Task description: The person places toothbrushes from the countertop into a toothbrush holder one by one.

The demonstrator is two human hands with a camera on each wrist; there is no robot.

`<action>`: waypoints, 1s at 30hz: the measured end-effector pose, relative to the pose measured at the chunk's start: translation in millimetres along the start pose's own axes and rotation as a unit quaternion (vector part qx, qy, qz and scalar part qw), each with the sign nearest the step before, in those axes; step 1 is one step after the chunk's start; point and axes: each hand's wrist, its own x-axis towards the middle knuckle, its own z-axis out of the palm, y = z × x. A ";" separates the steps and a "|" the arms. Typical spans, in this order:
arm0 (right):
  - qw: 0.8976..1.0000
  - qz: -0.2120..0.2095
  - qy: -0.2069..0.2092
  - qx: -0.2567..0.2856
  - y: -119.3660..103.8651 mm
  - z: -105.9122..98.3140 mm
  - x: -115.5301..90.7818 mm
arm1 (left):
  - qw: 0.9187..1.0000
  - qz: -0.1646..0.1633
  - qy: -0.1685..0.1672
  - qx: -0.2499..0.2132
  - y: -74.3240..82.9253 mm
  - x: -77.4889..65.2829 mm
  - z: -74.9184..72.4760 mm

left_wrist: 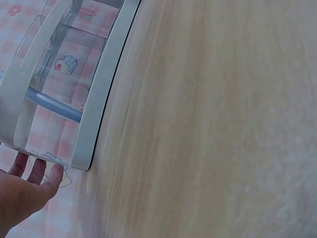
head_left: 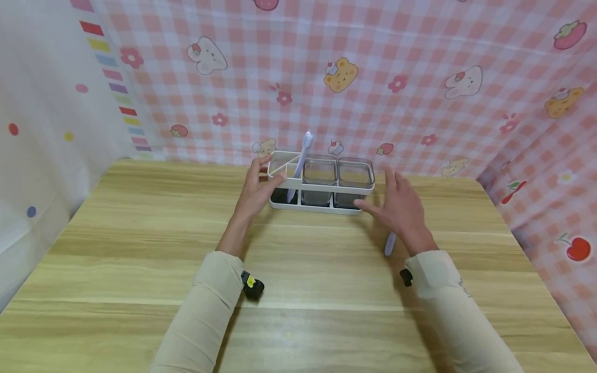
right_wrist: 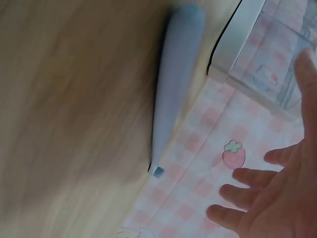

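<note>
Because it stands near the middle of the counter's [head_left: 326, 290] far edge, the white holder [head_left: 294, 183] has the pink checked cloth [head_left: 298, 57] just behind it. It is a long, low two-tier frame with rounded corners: a pale upper rim above a slim base rail, dark-looking panels showing between them from the head view. Its left part is split into small slots, one divider running diagonally, while two clear, square-mouthed cups [head_left: 320, 173] sit side by side in the rest. A slim lilac stick [head_left: 304, 150] rises from a slot beside the cups, its top leaning right. The left hand [head_left: 254, 190] grips the holder's left end, thumb on the front rim and fingers bent round behind. The right hand [head_left: 403, 207] is wide open by the right end, fingers spread, holding nothing; whether its thumb touches the holder I cannot tell. A second lilac stick [right_wrist: 178, 89], thick and tapering, slightly blurred, lies on the counter just beside the holder, partly hidden by that hand in the head view.
</note>
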 end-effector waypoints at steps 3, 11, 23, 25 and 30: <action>0.999 0.040 -0.012 0.021 4.9 -1.6 -1.3 | 1.000 0.001 0.000 0.002 0.3 -0.7 -0.3; 0.993 0.096 -0.056 0.046 20.8 -1.3 -2.3 | 1.000 -0.001 -0.002 0.000 -1.1 -0.7 -0.6; 0.986 0.102 -0.092 0.090 42.2 -0.2 4.5 | 1.000 -0.007 -0.006 -0.002 -1.3 3.6 0.3; 0.986 0.107 -0.091 0.093 45.4 0.3 6.2 | 1.000 -0.001 -0.003 -0.002 -1.8 2.8 0.4; 0.983 0.120 -0.085 0.109 52.0 -1.0 7.1 | 1.000 -0.001 -0.001 0.001 -1.4 1.8 0.6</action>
